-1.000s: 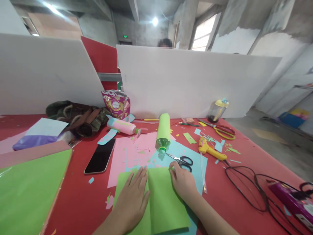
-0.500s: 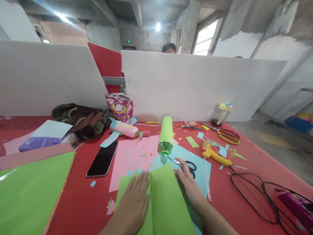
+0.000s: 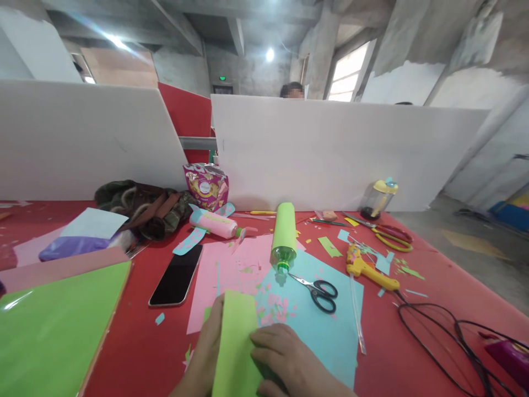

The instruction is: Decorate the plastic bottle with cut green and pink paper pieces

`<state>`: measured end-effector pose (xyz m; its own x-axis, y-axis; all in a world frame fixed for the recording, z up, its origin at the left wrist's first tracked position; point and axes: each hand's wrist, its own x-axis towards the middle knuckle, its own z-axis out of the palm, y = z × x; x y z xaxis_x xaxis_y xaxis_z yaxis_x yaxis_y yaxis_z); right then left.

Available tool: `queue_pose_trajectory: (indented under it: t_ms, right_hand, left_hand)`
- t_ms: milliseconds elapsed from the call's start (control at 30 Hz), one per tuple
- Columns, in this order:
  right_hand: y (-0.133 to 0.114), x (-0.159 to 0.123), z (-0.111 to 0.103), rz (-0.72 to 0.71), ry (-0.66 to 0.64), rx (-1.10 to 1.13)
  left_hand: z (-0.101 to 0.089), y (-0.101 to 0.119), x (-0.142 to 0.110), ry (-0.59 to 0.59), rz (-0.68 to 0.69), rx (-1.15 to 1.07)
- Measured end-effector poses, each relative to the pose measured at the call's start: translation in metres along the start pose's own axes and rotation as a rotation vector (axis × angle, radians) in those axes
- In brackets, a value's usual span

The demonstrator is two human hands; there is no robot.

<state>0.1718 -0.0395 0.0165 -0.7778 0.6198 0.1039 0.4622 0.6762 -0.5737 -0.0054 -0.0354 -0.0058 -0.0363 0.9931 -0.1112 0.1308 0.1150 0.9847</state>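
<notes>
A sheet of light green paper [image 3: 237,342] is folded over and stands raised between my hands at the bottom middle. My left hand [image 3: 206,350] grips its left side, and the paper hides most of those fingers. My right hand [image 3: 285,355] has its fingers curled against the right side of the fold. Beyond them lies a green bottle [image 3: 284,234] wrapped in light green paper, its cap pointing towards me. Black-handled scissors [image 3: 316,289] rest on a blue sheet [image 3: 330,331], blades slightly apart near the cap. A pink sheet [image 3: 231,262] with paper scraps lies to the left.
A smartphone [image 3: 177,278] and a pink decorated bottle [image 3: 215,223] are on the left. To the right lie a yellow glue gun [image 3: 367,270] with its cord, a glue stick [image 3: 357,320] and red-and-yellow scissors [image 3: 390,234]. White boards [image 3: 330,154] stand along the back.
The green sheet, flat and half unfolded before, is now folded and lifted. My right hand has come left from beside the scissors onto the paper; my left hand has moved to the paper's left side.
</notes>
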Motion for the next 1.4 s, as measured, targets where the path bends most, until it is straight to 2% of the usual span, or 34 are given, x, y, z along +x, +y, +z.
queue_pose_trajectory:
  t_ms: [67,100,200,267,300,367,500,600,667,833,900,967,1067,1233,1400]
  right_hand:
    - [-0.001,0.002,0.001,0.07,-0.051,-0.078]
    - [-0.001,0.002,0.0,0.107,-0.068,-0.102]
    - [-0.002,0.0,-0.001,0.202,-0.092,-0.132]
    - [-0.002,-0.002,-0.002,0.231,-0.095,-0.134]
    - [-0.001,-0.002,-0.003,0.235,-0.094,-0.137]
    - [-0.001,-0.002,-0.004,0.227,-0.091,-0.148]
    - [-0.001,-0.001,-0.006,0.217,-0.123,-0.137]
    - [-0.002,0.0,-0.01,0.245,-0.139,-0.102]
    - [-0.002,-0.001,-0.013,0.257,-0.137,-0.082]
    - [-0.003,-0.005,-0.022,0.246,-0.068,-0.084]
    - [-0.002,-0.006,-0.022,0.238,-0.017,-0.104]
    - [0.0,-0.006,-0.017,0.233,0.032,-0.15]
    - [0.005,-0.005,0.001,0.254,0.117,-0.287]
    - [0.011,0.001,0.029,0.268,0.293,-0.559]
    - [0.009,0.003,0.032,0.324,0.379,-0.646]
  left_hand:
    - [-0.002,0.007,0.001,0.104,-0.039,0.037]
    - [-0.003,0.009,0.002,0.119,-0.041,0.032]
    - [-0.007,0.013,0.009,0.164,-0.066,-0.141]
    - [-0.01,0.013,0.012,0.205,-0.047,-0.229]
    - [-0.012,0.012,0.014,0.228,-0.006,-0.205]
    - [-0.015,0.01,0.014,0.28,0.123,-0.022]
    - [-0.018,0.007,0.01,0.34,0.503,0.616]
    - [-0.02,0.006,0.007,0.253,0.743,1.032]
    - [-0.021,0.002,0.006,0.136,0.84,1.175]
    - [-0.011,-0.028,0.008,-0.203,1.029,1.199]
    - [-0.004,-0.043,0.009,-0.285,1.073,1.138]
    - [0.001,-0.054,0.009,-0.333,1.069,1.128]
    - [0.004,-0.061,0.009,-0.325,1.061,1.135]
    - [0.004,-0.053,0.009,-0.401,0.95,1.157]
    - [0.003,-0.049,0.008,-0.419,0.927,1.169]
